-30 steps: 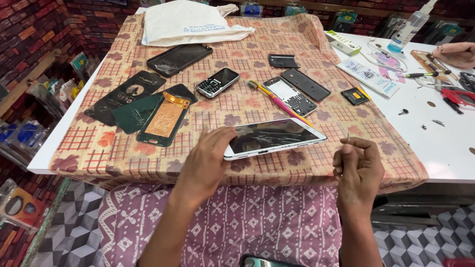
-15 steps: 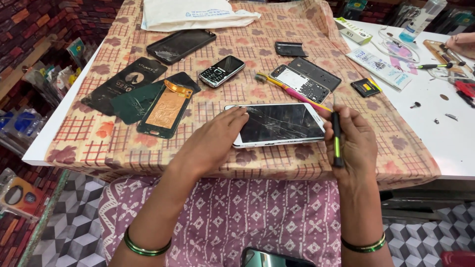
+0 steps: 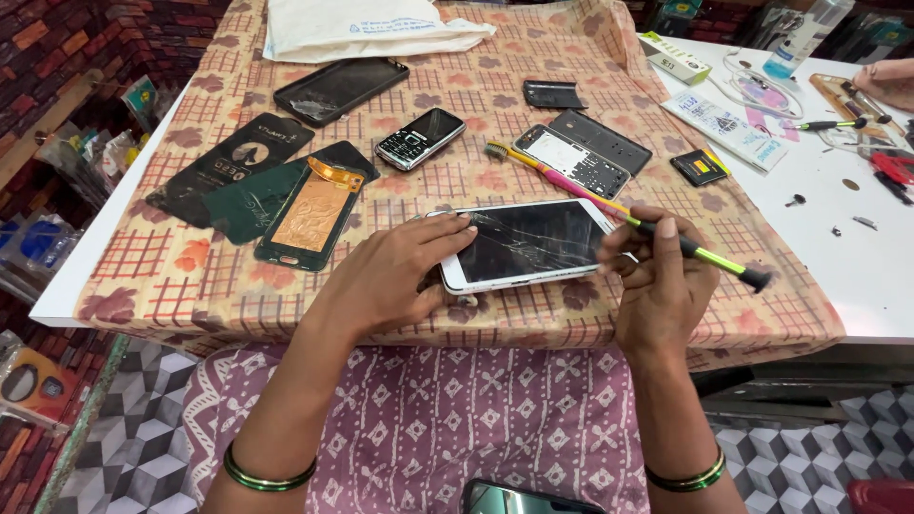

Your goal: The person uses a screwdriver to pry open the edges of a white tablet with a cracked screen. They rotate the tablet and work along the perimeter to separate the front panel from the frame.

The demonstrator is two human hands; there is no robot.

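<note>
Head view: cracked white smartphone flat on counter, seemingly unopened, pinned by left hand. Right hand at its right edge, gripping green-black screwdriver. Beyond phone: orange-backed opened handset; right, white labelled box; far, white envelope.
</note>
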